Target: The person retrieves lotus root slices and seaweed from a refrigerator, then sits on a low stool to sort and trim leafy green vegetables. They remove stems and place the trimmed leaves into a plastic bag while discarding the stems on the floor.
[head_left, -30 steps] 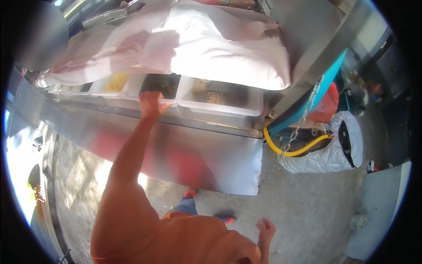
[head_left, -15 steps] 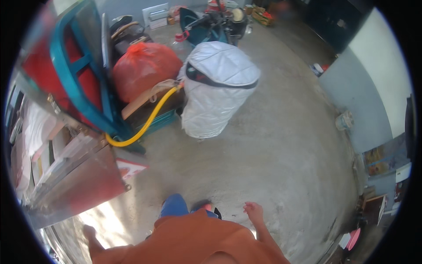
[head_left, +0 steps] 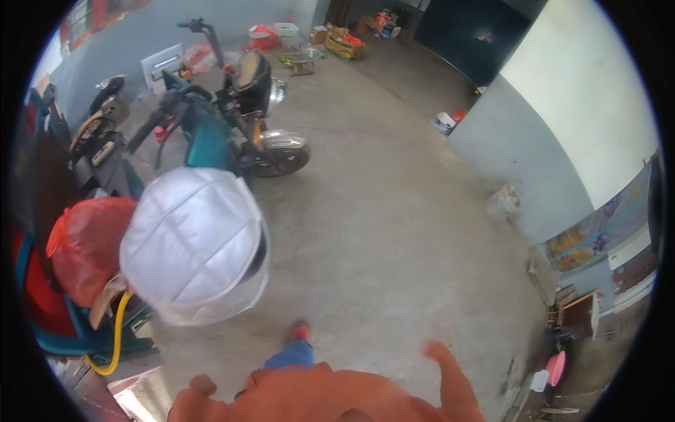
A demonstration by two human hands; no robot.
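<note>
My left hand hangs low beside my orange shirt, below a silver quilted bag; its fingers are unclear. My right hand is out to the right over the concrete floor, smeared by motion. Left of the quilted bag sit a knotted red plastic bag, a teal frame and a yellow hose. My red shoe is on the floor just ahead.
A teal two-wheeled vehicle stands at upper left. Boxes and bags line the back near a dark opening. A white-and-grey wall runs along the right, with a bucket and a pink basin.
My left hand has left the food containers under the white cloth. The view has swung right, away from that steel counter, and moved forward past the quilted bag toward the vehicle.
</note>
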